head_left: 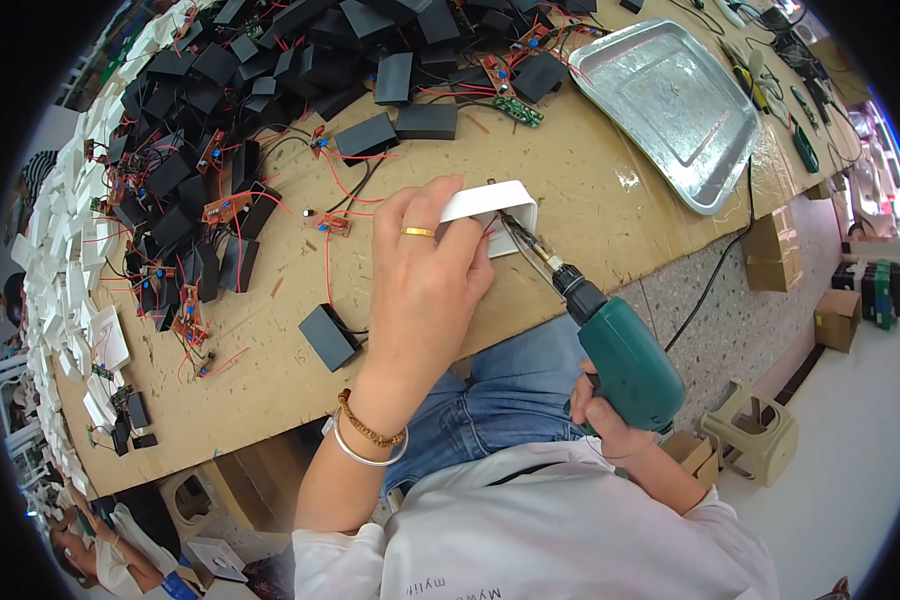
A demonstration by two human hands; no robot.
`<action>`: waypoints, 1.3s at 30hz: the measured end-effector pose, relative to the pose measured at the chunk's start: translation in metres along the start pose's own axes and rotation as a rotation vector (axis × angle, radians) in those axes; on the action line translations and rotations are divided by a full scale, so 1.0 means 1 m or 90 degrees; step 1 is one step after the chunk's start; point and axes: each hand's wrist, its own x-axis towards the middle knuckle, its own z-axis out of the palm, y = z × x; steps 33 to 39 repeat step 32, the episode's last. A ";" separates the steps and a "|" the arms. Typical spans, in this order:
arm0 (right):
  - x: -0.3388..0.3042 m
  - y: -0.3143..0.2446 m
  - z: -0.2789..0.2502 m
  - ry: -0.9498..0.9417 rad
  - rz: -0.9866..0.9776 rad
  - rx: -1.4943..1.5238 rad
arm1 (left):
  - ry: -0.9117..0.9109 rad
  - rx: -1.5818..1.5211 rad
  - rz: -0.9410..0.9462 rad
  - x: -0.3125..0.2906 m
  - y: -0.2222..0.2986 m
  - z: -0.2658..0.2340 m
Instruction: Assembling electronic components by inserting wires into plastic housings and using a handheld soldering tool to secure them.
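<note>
My left hand (425,265) is closed on a white plastic casing (505,200), holding it tilted just above the table, its open side facing right. A gold ring is on one finger. My right hand (610,415) grips the handle of a green pistol-shaped soldering gun (630,360) with a black collar and a narrow metal front. Its tip reaches into the casing's open side beside my left fingers. What the tip touches inside is hidden by the casing and fingers. A black box (330,337) with wires lies left of my left forearm.
Black boxes (365,137) and small circuit boards (227,208) with red wires crowd the cardboard-covered table (590,235). White casings (60,240) pile up along the left. At the right are a metal tray (670,110), pliers (745,80), a black cord (712,290) and a stool (750,435).
</note>
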 end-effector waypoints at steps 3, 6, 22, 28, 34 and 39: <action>-0.002 0.001 -0.001 0.015 0.012 -0.051 | 0.000 -0.003 -0.002 0.000 0.000 0.000; -0.001 -0.001 -0.001 0.009 0.031 -0.023 | 0.000 -0.003 -0.004 0.000 0.000 0.000; -0.010 0.020 -0.006 0.096 0.027 -0.110 | 0.000 -0.007 -0.007 0.000 0.000 0.001; -0.002 0.001 -0.006 0.004 0.033 -0.098 | 0.002 -0.007 -0.010 -0.001 -0.001 0.001; -0.003 -0.002 0.000 0.027 0.025 -0.028 | -0.001 -0.008 -0.009 -0.001 0.000 0.000; -0.003 -0.002 0.000 0.027 0.025 -0.028 | -0.001 -0.008 -0.009 -0.001 0.000 0.000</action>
